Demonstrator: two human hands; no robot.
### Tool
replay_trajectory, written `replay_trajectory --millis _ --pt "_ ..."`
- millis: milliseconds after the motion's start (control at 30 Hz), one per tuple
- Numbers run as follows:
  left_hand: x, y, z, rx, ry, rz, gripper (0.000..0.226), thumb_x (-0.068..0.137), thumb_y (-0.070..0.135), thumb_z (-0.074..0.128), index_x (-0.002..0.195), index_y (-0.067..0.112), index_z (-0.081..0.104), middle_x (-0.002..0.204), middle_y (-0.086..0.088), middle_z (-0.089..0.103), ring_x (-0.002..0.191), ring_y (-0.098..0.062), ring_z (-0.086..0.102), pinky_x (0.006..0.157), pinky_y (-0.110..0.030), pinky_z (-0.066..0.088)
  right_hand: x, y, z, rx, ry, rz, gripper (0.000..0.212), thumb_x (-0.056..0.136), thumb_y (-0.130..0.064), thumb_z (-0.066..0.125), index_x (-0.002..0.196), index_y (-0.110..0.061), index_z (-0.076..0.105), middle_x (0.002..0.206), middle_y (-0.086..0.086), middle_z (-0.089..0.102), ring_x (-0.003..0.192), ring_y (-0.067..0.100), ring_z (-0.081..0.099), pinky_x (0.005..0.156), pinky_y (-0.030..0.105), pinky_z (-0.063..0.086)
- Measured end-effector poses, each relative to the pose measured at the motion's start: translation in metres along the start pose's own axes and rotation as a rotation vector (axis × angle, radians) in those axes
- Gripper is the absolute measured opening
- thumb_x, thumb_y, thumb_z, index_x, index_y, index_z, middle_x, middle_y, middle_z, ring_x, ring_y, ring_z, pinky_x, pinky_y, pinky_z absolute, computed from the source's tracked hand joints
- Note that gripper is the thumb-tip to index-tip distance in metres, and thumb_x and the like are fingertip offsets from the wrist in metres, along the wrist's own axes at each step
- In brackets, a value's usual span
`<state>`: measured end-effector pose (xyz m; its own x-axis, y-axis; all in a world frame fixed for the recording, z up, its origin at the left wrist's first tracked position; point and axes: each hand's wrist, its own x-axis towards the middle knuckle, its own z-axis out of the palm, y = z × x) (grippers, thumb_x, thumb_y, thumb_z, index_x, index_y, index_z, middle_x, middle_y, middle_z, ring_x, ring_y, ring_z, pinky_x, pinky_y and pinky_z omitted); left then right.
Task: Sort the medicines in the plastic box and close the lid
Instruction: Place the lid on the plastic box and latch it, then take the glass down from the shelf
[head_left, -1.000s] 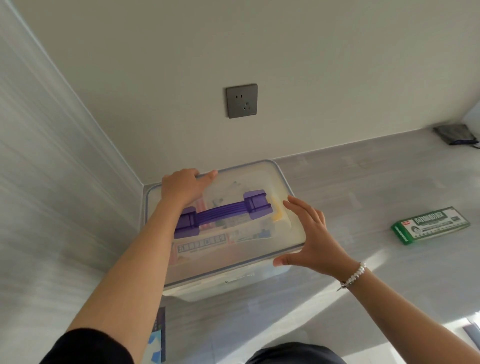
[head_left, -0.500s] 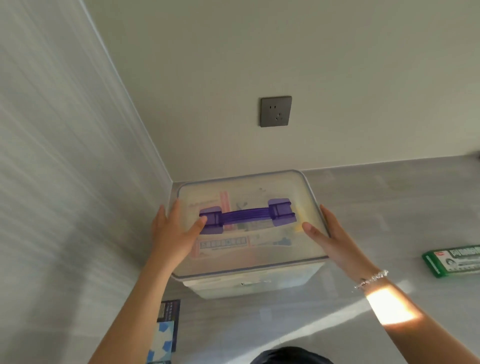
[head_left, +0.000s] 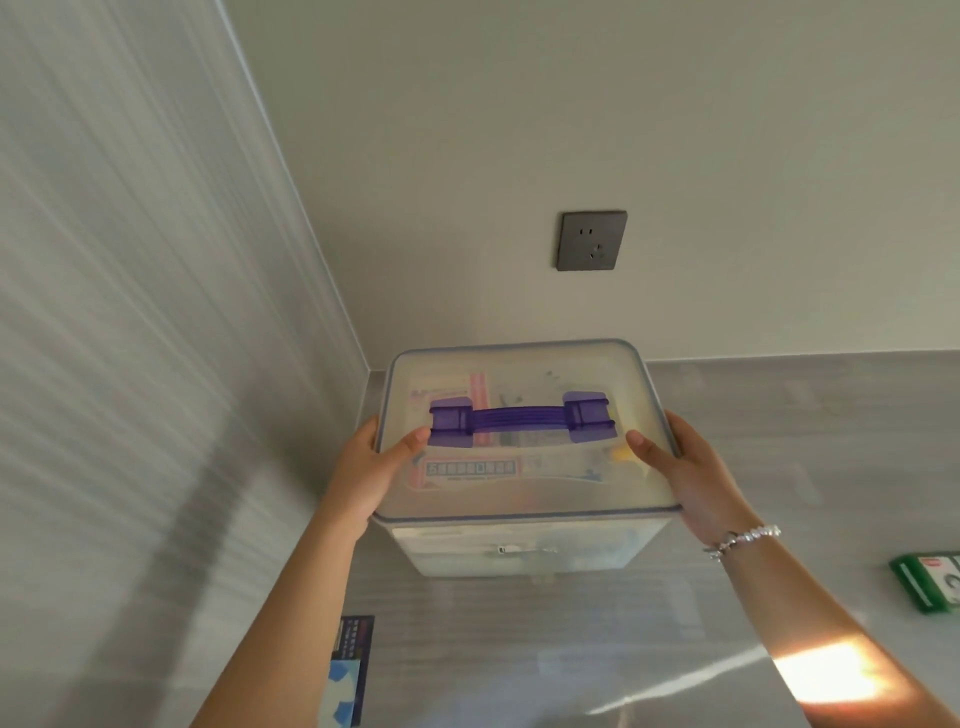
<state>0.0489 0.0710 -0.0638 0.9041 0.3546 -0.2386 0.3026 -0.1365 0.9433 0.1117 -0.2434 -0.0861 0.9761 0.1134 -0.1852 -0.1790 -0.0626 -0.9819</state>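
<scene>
The plastic box (head_left: 524, 551) sits on the tabletop (head_left: 779, 467) in the corner, its lid (head_left: 524, 488) between my hands. My left hand (head_left: 363, 473) and right hand (head_left: 685, 473) clasp opposite short edges, thumbs on top, equally near; the purple handle (head_left: 519, 418) runs left-right between them.

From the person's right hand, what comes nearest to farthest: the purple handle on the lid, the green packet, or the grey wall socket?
From the right hand:
1. Purple plastic handle, just left of it on the translucent lid.
2. Green cardboard packet, on the grey surface to its right.
3. Dark grey wall socket, up on the wall.
</scene>
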Motion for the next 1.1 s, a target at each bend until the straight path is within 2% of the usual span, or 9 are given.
replay_trajectory --millis 200,267,333,400,533,600,733,900,1100 --pt "0.02 0.008 0.003 0.047 -0.017 0.012 0.034 0.081 0.038 0.067 0.111 0.024 0.061 0.096 0.005 0.071 0.083 -0.01 0.068 0.059 -0.021 0.051 0.013 -0.009 0.002 -0.077 0.005 -0.005 0.059 0.068 -0.046 0.071 0.119 -0.022 0.055 0.108 0.002 0.068 0.099 0.022 0.064 0.092 0.046 0.049" --pt "0.021 0.01 0.002 0.1 -0.018 0.027 0.032 0.082 0.04 0.066 0.109 0.025 0.06 0.096 0.006 0.07 0.083 -0.007 0.067 0.058 -0.018 0.049 0.015 -0.011 0.002 -0.183 0.0 0.008 0.054 0.077 -0.042 0.067 0.124 -0.021 0.051 0.107 -0.001 0.066 0.096 0.018 0.063 0.085 0.04 0.051" --pt "0.021 0.012 0.003 0.167 -0.019 0.049 0.035 0.083 0.039 0.064 0.114 0.023 0.057 0.102 0.002 0.069 0.088 -0.011 0.066 0.066 -0.023 0.052 0.016 -0.016 0.003 -0.325 0.013 0.024 0.053 0.081 -0.042 0.063 0.126 -0.02 0.047 0.103 -0.005 0.063 0.088 0.013 0.061 0.069 0.029 0.049" --pt "0.017 0.02 0.006 0.276 0.005 0.109 0.038 0.085 0.038 0.062 0.119 0.024 0.053 0.108 0.005 0.065 0.097 -0.016 0.064 0.073 -0.027 0.05 0.014 -0.025 0.006 -0.474 0.042 -0.016 0.054 0.083 -0.038 0.063 0.128 -0.018 0.044 0.108 -0.001 0.059 0.088 0.016 0.057 0.065 0.028 0.044" --pt "0.0 0.045 0.021 0.506 0.06 0.241 0.058 0.09 0.04 0.053 0.141 0.018 0.036 0.142 0.004 0.042 0.132 -0.015 0.039 0.1 -0.025 0.031 0.004 -0.05 0.015 -0.633 0.086 -0.197 0.064 0.083 -0.035 0.063 0.139 -0.016 0.036 0.14 0.005 0.043 0.129 0.023 0.038 0.105 0.037 0.032" --pt "-0.013 0.063 0.031 0.559 0.058 0.323 0.057 0.091 0.04 0.051 0.141 0.016 0.035 0.148 0.001 0.037 0.135 -0.014 0.034 0.104 -0.023 0.024 -0.005 -0.07 0.022 -0.596 0.063 -0.301 0.057 0.085 -0.034 0.06 0.136 -0.019 0.04 0.139 0.0 0.046 0.13 0.017 0.038 0.103 0.027 0.029" --pt "-0.043 0.109 0.051 0.5 0.01 0.488 0.042 0.093 0.034 0.049 0.134 0.021 0.047 0.139 0.007 0.047 0.128 -0.006 0.041 0.095 -0.012 0.024 -0.027 -0.12 0.037 -0.484 -0.015 -0.485 0.04 0.087 -0.031 0.058 0.126 -0.028 0.05 0.121 -0.01 0.058 0.113 0.004 0.051 0.093 0.019 0.038" --pt "-0.081 0.178 0.056 0.242 0.008 0.643 0.027 0.094 0.026 0.049 0.119 0.025 0.059 0.118 0.014 0.061 0.106 0.004 0.056 0.084 -0.001 0.038 -0.058 -0.191 0.044 -0.352 -0.048 -0.687 0.025 0.087 -0.028 0.057 0.111 -0.036 0.056 0.102 -0.017 0.064 0.093 -0.007 0.059 0.075 0.001 0.041" --pt "-0.108 0.26 0.042 0.112 0.105 0.888 0.022 0.09 0.025 0.048 0.103 0.028 0.065 0.101 0.015 0.067 0.094 -0.003 0.065 0.086 -0.023 0.048 -0.079 -0.273 0.044 -0.278 -0.039 -0.909 0.023 0.089 -0.023 0.055 0.11 -0.031 0.059 0.099 -0.013 0.066 0.088 -0.006 0.059 0.072 0.003 0.042"
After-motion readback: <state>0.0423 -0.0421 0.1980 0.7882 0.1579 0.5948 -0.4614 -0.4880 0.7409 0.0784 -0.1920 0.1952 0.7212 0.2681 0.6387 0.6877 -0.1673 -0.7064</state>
